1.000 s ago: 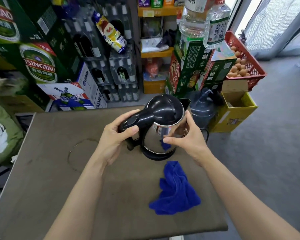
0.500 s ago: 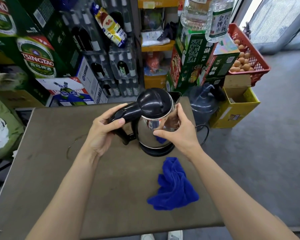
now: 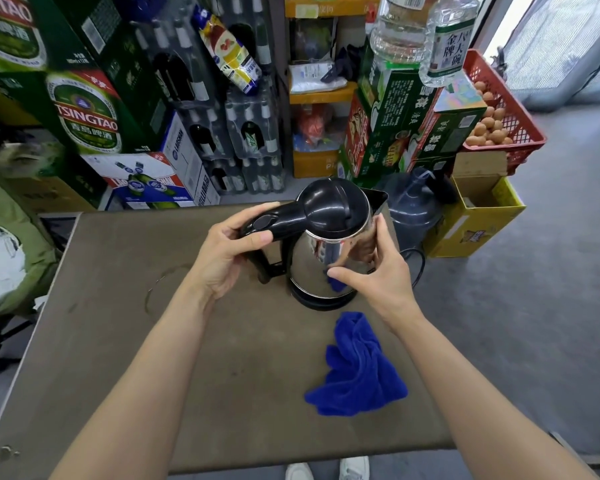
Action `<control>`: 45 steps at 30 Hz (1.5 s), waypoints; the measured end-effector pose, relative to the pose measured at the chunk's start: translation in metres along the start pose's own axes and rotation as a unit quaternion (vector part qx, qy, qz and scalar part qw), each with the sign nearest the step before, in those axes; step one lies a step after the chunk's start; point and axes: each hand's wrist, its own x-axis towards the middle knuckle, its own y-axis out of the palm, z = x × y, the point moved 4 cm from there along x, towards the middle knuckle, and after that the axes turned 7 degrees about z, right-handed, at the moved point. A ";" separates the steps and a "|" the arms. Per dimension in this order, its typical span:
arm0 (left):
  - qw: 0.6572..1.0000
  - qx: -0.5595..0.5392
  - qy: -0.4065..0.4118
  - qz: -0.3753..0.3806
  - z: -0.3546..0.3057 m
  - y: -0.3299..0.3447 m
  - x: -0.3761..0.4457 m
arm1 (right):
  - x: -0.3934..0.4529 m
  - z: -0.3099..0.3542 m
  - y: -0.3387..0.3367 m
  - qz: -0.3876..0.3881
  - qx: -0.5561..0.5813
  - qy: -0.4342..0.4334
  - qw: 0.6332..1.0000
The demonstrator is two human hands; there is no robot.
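A steel electric kettle (image 3: 312,265) with a black lid and black handle stands upright on its black base near the far edge of a brown table (image 3: 118,323). My left hand (image 3: 222,258) grips the top of the black handle, thumb lying near the lid button. My right hand (image 3: 374,271) curls round the kettle's shiny right side, thumb across the front. A crumpled blue cloth (image 3: 357,368) lies on the table just in front of the kettle, untouched by either hand.
The kettle's black cord (image 3: 418,268) loops off the table's right edge. Behind the table stand stacked beer cartons (image 3: 84,112), shrink-wrapped bottle packs (image 3: 250,133), a blue water jug (image 3: 413,202), a yellow box (image 3: 478,216) and a red crate of eggs (image 3: 499,109). Grey floor lies to the right.
Both hands keep their hold on the kettle. The kettle sits slightly farther back and left on the table than a second ago; the cloth has not moved.
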 end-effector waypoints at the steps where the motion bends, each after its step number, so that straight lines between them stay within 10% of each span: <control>1: 1.000 0.000 0.002 -0.002 0.002 -0.002 -0.001 | 0.001 0.000 0.002 0.002 -0.002 -0.001 1.000; 36: 0.998 -0.001 -0.035 0.057 0.005 -0.041 0.063 | 0.038 -0.005 0.022 -0.080 -0.051 0.008 0.995; 41: 0.981 0.192 -0.012 0.021 -0.011 -0.037 0.051 | 0.031 0.001 0.020 -0.082 -0.137 -0.023 0.987; 45: 0.850 0.514 0.078 -0.086 -0.019 -0.031 0.032 | 0.026 0.004 0.017 -0.090 -0.195 -0.024 0.976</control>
